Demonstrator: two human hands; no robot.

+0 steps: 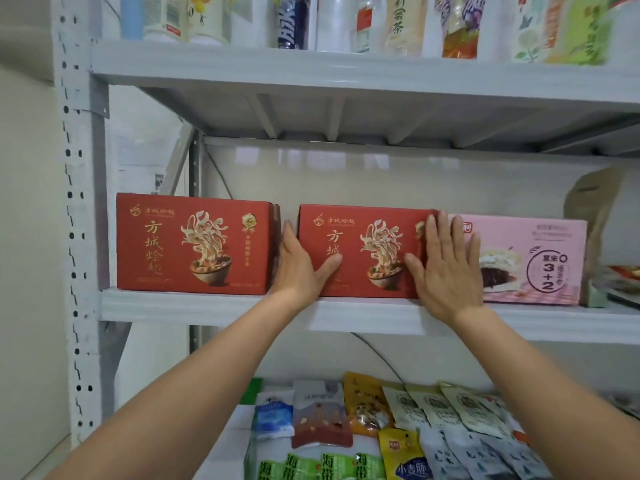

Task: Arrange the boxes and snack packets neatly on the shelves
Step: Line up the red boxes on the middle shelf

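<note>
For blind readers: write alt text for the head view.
The left hand presses the left end of the middle red box on a shelf, and the right hand lies flat on its front. A second red box stands left of it, a pink box right; snack packets lie below.

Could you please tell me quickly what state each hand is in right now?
Left hand: open, straight fingers against the left end of the middle red box.
Right hand: open, flat on its right front.

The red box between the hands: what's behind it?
Above the red box only pale wall shows. Whatever stands directly behind is covered by the box itself.
</note>
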